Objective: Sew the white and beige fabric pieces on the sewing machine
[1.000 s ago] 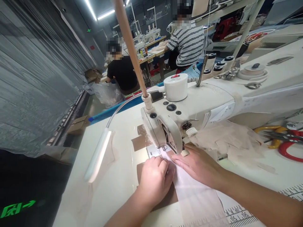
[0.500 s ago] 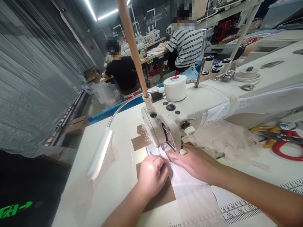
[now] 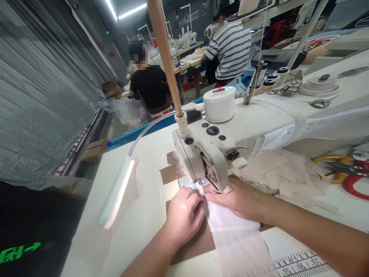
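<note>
A strip of thin pale pink-white fabric (image 3: 238, 240) runs from the sewing machine (image 3: 188, 161) toward the front edge of the view. Close to the presser foot (image 3: 198, 182), my left hand (image 3: 186, 215) is closed, its curled fingers pinching the left edge of the fabric. My right hand (image 3: 248, 198) lies on the fabric's other side, fingers stretched out flat and pointing at the needle area. The machine head hides some of its fingertips. Under the fabric the bed shows brown patches (image 3: 198, 244).
A bendable lamp (image 3: 118, 192) stands left of the needle. Crumpled beige fabric (image 3: 285, 177), red-handled scissors (image 3: 356, 186) and yellow-handled scissors (image 3: 336, 173) lie to the right. A printed ruler scale (image 3: 302, 263) marks the front edge. Two people (image 3: 150, 86) sit at machines beyond.
The view has shifted slightly, so the machine and scissors appear farther right. My right hand and the fabric beneath it have moved a little; my left hand keeps its pinch near the presser foot.
</note>
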